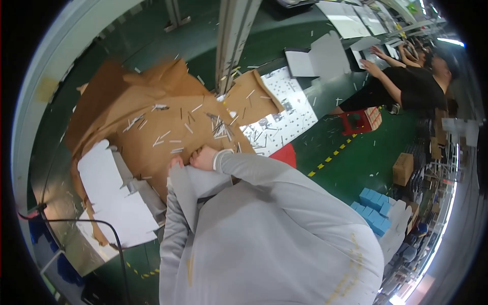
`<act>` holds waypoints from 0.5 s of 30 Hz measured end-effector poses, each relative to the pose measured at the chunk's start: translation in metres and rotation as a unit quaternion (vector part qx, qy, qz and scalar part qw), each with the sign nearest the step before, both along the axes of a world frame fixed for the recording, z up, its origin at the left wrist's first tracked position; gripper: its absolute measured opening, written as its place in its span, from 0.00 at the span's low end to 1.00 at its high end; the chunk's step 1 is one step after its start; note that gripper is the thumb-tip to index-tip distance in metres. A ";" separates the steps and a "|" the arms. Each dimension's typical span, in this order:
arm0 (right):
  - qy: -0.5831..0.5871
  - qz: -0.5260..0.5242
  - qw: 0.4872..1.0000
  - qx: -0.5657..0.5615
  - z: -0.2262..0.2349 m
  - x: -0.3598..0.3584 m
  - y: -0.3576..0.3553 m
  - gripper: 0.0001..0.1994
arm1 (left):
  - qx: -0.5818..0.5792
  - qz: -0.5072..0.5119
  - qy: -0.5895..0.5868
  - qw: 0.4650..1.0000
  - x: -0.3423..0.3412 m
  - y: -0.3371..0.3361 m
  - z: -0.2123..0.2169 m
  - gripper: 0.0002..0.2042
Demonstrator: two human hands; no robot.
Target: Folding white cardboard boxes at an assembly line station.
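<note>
A white cardboard box point(207, 182), partly folded, is held close against my body at the near edge of the brown paper. My left hand point(176, 162) grips the upper end of its raised left flap point(182, 187). My right hand point(203, 158) is closed at the box's far edge, its fingers curled over the cardboard. Both hands are close together, and my sleeves hide part of the box. Brown paper point(168, 122) lies under and beyond my hands, scattered with thin white and grey strips point(219, 127).
Left of me lie white die-cut cardboard sheets point(109, 188). A metal post point(231, 46) rises beyond the paper, beside a perforated white panel point(290, 109). A red stool point(358, 122) and blue boxes point(373, 208) stand right. A co-worker point(412, 84) handles white cardboard at the far right.
</note>
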State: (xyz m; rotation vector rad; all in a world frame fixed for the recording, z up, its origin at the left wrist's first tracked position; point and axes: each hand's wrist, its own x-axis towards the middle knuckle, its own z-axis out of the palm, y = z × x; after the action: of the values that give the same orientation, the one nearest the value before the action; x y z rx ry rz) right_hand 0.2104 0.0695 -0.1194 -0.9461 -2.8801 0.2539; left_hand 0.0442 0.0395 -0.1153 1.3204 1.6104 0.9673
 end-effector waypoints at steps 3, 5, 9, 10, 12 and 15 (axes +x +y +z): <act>0.050 -0.032 0.998 -0.036 0.002 0.019 -0.004 0.09 | -0.032 -0.047 0.278 0.959 -0.012 -0.012 0.004 0.07; 0.035 -0.025 0.998 -0.051 0.010 0.045 -0.001 0.11 | 0.158 0.101 0.222 0.957 0.054 0.006 0.077 0.08; -0.045 0.025 0.992 -0.119 0.031 0.050 0.002 0.12 | -0.040 -0.098 0.110 0.988 -0.010 0.003 0.001 0.01; -0.015 0.012 0.992 -0.122 0.025 0.051 0.002 0.12 | 0.008 -0.073 0.279 0.957 -0.002 -0.006 -0.011 0.03; 0.063 -0.041 0.990 -0.122 0.027 0.061 -0.001 0.11 | 0.047 -0.041 0.257 0.964 -0.001 -0.015 -0.020 0.04; -0.016 -0.073 0.990 -0.115 0.015 0.087 -0.006 0.09 | 0.107 -0.017 -0.121 0.987 -0.002 -0.022 -0.019 0.07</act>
State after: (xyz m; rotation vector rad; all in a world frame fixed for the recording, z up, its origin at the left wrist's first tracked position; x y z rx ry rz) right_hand 0.2975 0.0634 -0.1045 -1.2038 -2.8352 0.5731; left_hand 0.0421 0.0175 -0.1341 1.3112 1.3246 1.2551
